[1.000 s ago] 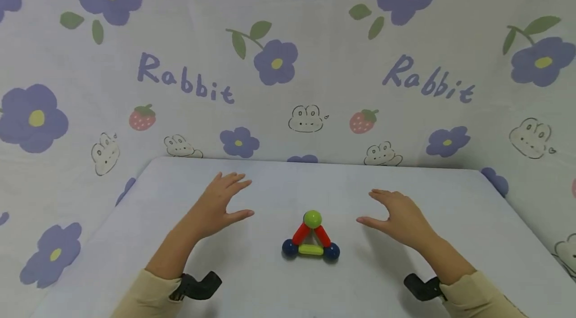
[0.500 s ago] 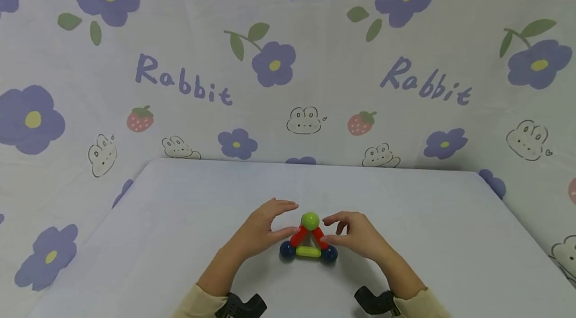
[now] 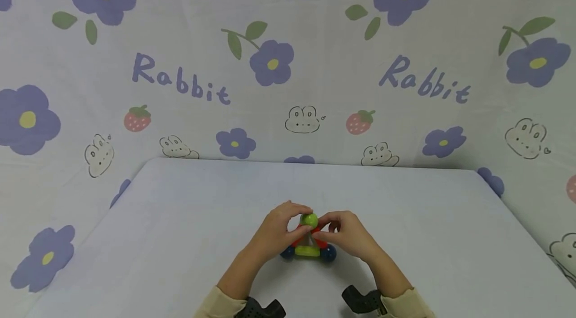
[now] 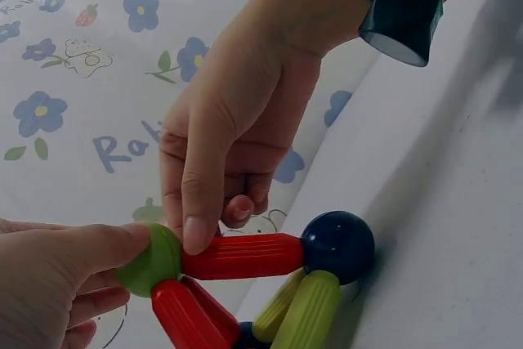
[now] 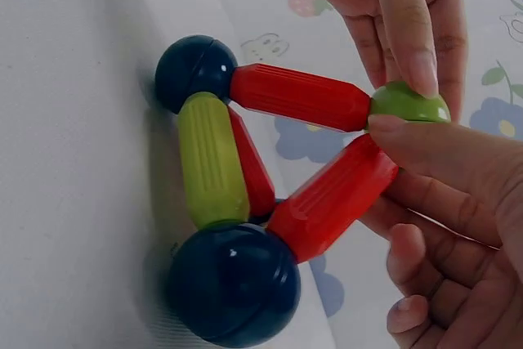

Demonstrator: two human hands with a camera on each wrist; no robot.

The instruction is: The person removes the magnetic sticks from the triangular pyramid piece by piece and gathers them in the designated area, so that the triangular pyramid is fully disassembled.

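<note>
A pyramid of ball-and-rod building pieces stands on the white table [image 3: 189, 238]. Its top is a green ball [image 3: 309, 220], joined to red rods [image 5: 302, 98] that slope down to dark blue balls [image 3: 328, 253]. Yellow-green rods [image 3: 307, 251] link the balls at the base. With thumb and fingers, my left hand [image 3: 279, 230] pinches the green ball from the left. My right hand [image 3: 351, 235] pinches the upper end of a red rod just below that ball, its other fingers curled. In the head view, the hands partly cover the red rods and the left blue ball.
A cloth backdrop [image 3: 333, 83] printed with purple flowers, rabbits and strawberries hangs behind the table's back edge. Black wrist cameras [image 3: 362, 300] sit at both cuffs, near the tabletop.
Both hands have come inward from either side of the pyramid. The left has taken hold of the green ball, the right of a red rod's top end. The pyramid stays in place.
</note>
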